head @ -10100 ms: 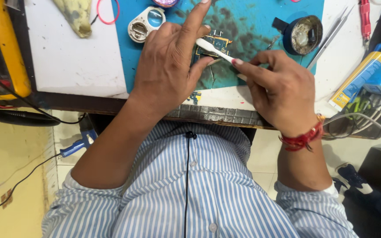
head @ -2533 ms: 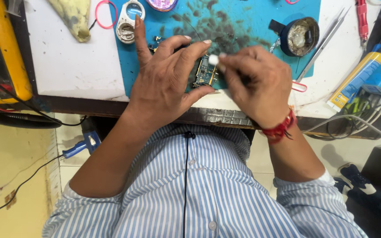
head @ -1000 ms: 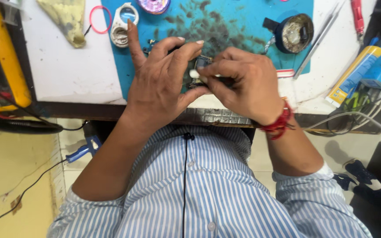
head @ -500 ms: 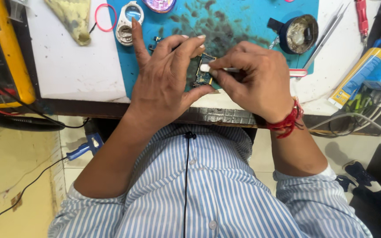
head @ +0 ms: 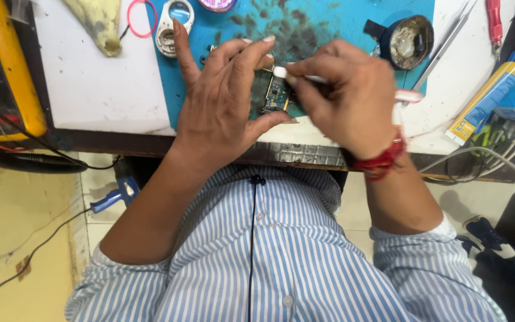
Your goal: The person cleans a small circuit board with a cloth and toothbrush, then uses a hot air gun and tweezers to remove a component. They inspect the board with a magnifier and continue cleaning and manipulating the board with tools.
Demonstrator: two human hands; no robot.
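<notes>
The left hand (head: pixel 222 107) is pinching the small circuit board (head: pixel 276 94) over the blue mat (head: pixel 323 24) while the right hand (head: pixel 347 95), at three o'clock, is gripping a white brush (head: pixel 305 76) that, pressed hard, risks dislodging components.

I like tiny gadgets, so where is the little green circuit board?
Head view, centre: the small green circuit board sits on the blue mat, pinched between the left hand and right hand.

Upper middle: a teal mat (head: pixel 341 24) blotched with dark stains. On it, a blue board (head: pixel 277 95). A white brush (head: pixel 305 77). Right: red wristband (head: pixel 379 162). Bottom: blue-and-white striped shirt (head: pixel 293 256). Left edge: yellow meter (head: pixel 22 71). Upper left: pink ring (head: pixel 142 18).
</notes>
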